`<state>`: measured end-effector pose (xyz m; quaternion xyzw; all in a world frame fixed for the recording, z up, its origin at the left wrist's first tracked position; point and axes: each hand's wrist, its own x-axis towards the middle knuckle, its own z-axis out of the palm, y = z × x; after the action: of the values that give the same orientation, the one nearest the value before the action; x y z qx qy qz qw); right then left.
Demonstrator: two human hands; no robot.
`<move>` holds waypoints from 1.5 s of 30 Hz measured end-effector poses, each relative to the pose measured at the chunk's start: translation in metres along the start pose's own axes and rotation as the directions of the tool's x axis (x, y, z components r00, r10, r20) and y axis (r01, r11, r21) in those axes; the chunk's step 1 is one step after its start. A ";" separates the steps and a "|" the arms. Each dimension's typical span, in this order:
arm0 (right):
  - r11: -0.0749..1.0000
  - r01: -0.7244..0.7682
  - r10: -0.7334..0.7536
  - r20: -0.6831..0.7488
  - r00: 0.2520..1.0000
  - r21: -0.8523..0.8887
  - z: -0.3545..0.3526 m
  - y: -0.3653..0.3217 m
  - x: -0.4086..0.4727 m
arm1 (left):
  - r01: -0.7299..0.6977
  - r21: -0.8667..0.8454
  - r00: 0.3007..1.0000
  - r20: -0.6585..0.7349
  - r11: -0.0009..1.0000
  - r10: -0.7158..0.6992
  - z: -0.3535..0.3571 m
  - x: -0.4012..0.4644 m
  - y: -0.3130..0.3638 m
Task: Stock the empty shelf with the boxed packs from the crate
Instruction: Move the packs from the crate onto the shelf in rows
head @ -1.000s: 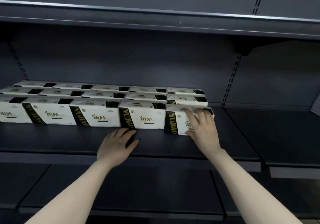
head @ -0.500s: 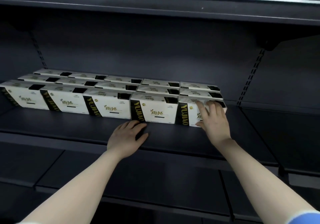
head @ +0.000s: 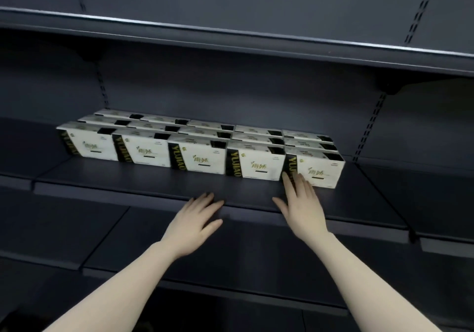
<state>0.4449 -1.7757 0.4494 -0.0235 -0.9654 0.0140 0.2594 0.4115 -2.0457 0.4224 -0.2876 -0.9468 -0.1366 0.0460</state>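
Boxed packs: white boxes (head: 202, 161) with a black band and gold lettering at the left of each face are standing on the dark shelf (head: 143, 178), three rows deep and five across, pushed toward the back.
Rightmost front box: this box (head: 318, 169) is closing the front row, sitting level with its neighbours.
Right hand: the right hand (head: 302, 203) is lying flat with straight fingers slightly apart, fingertips touching or almost touching the lower left corner of that box; it is gripping nothing.
Left hand: the left hand (head: 195, 219) is resting at the shelf's near edge, fingers relaxed and apart, holding nothing.
Step in hand: judging by the hands, the person is squaring up the front row.
Doing it well: pressing low on the face with flat fingers would probably be keeping the box from tipping and the fronts in one line.
Space left: bare shelf is showing in front of the boxes.
Crate: not showing here.
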 end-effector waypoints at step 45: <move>0.928 -0.294 0.025 0.749 0.663 0.230 0.216 -0.478 -0.242 | 0.708 -0.205 0.660 0.533 0.676 -0.529 0.113 -0.342 -0.415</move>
<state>0.5275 -2.2687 0.1607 -0.0577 -0.9647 0.2074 -0.1520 0.4636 -2.5263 0.1612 0.0346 -0.9239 -0.2650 -0.2739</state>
